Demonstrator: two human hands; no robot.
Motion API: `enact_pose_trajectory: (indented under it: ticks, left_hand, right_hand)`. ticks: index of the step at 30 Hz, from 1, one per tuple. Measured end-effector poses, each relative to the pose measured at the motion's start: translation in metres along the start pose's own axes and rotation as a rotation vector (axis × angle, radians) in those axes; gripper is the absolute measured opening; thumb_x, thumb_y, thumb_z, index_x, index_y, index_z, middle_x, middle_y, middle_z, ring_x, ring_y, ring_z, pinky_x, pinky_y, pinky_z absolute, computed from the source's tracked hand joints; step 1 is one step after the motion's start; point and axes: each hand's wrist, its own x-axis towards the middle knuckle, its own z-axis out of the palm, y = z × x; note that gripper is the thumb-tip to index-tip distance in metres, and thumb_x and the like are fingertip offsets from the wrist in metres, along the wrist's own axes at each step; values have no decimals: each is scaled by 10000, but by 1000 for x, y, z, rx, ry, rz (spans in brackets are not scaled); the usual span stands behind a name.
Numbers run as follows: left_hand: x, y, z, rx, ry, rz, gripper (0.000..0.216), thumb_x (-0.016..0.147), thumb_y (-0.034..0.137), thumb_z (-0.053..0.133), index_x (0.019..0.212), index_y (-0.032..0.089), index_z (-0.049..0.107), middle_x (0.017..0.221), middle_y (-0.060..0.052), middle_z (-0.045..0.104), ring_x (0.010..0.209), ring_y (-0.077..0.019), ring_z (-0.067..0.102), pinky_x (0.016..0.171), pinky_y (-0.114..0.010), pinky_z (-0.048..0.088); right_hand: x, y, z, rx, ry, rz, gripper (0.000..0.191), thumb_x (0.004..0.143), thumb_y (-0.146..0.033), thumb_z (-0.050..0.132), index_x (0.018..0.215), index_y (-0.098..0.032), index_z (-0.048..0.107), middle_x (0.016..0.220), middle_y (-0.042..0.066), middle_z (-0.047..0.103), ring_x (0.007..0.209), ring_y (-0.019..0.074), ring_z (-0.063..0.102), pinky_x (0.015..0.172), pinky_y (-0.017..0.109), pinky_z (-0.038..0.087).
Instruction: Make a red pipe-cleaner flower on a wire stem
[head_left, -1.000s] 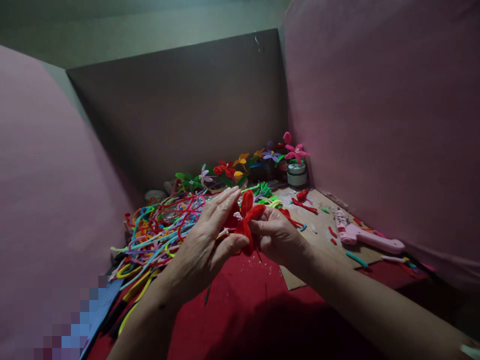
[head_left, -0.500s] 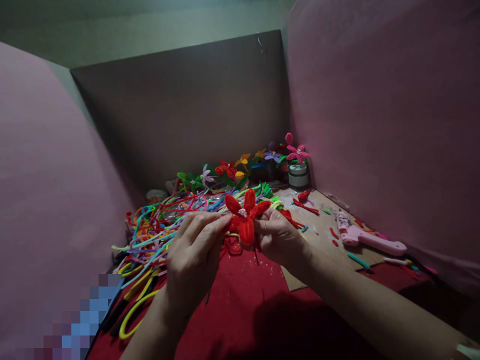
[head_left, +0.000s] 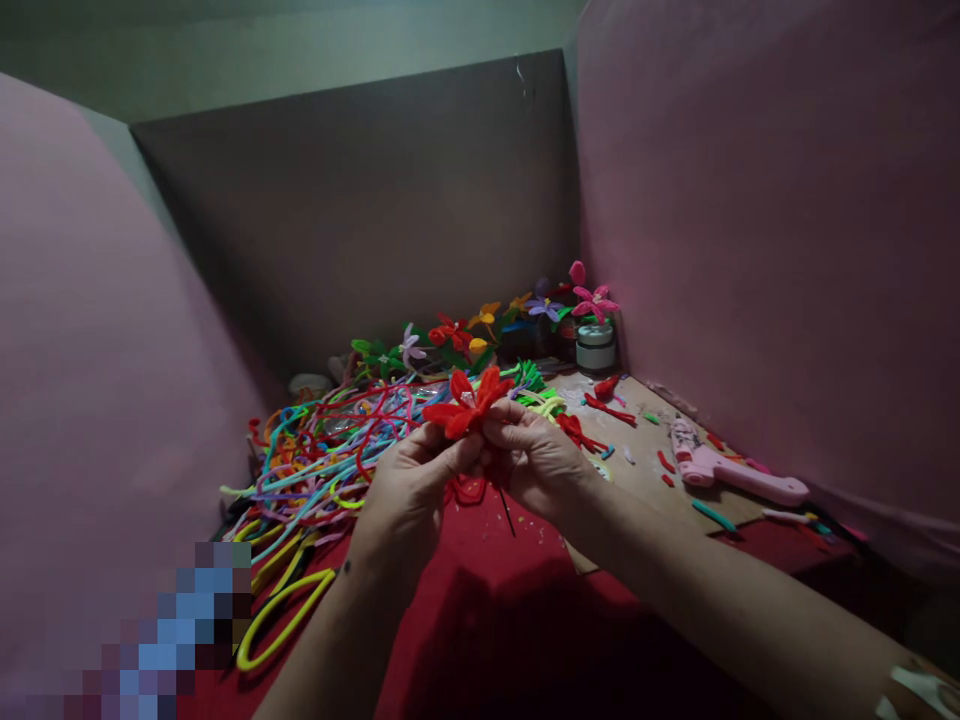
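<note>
A red pipe-cleaner flower point(head_left: 471, 402) with several fuzzy petals is held up over the red cloth at the middle of the head view. My left hand point(head_left: 420, 480) pinches it from below on the left, thumb and fingers closed near its base. From the other side my right hand point(head_left: 536, 455) grips the flower's base and a right-hand petal between thumb and fingers. A thin dark stem point(head_left: 508, 512) slants down beneath the hands. Below the flower, a red loop point(head_left: 469, 490) shows over the cloth. The fingers hide the place where petals and stem meet.
Loose coloured pipe cleaners point(head_left: 322, 460) are heaped at left, beside yellow-handled pliers point(head_left: 289, 620). Finished flowers point(head_left: 450, 335) line the back, one above a grey jar point(head_left: 595, 348). At right, a pink glue gun point(head_left: 739, 475) and scraps lie on cardboard point(head_left: 637, 490). Pink walls point(head_left: 772, 250) flank the table.
The flower has tipped and shifted slightly left, its petals now angled upward. My left hand has turned and moved its fingers from a left petal to under the flower's base.
</note>
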Motion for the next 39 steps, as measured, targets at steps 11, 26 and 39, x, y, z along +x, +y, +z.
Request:
enact_pose_trajectory:
  ticks: [11,26,39]
  left_hand:
    - [6,-5,7,-178,79,-14,145,575,120,728,709,132,673,675,-11,640,570,-94,549,607,-227,461]
    - [4,-2,1,-111,46,19,101,605,154,714,699,140,679,619,7,619,498,-83,501,476,-208,392]
    - [10,-2,-11,-62,-165,-140,107,599,196,714,623,113,651,492,-21,583,424,-118,521,407,-230,402]
  right_hand:
    - [4,7,-4,-1,13,-26,175,571,-98,688,652,-157,545,542,-29,586,476,94,535,497,218,443]
    - [1,7,-6,-66,-61,58,218,553,-216,775,658,-146,597,558,-9,631,490,122,572,473,250,451]
    - [1,9,-8,55,-46,277,117,572,-93,652,659,-145,594,524,-30,586,451,86,500,487,226,425]
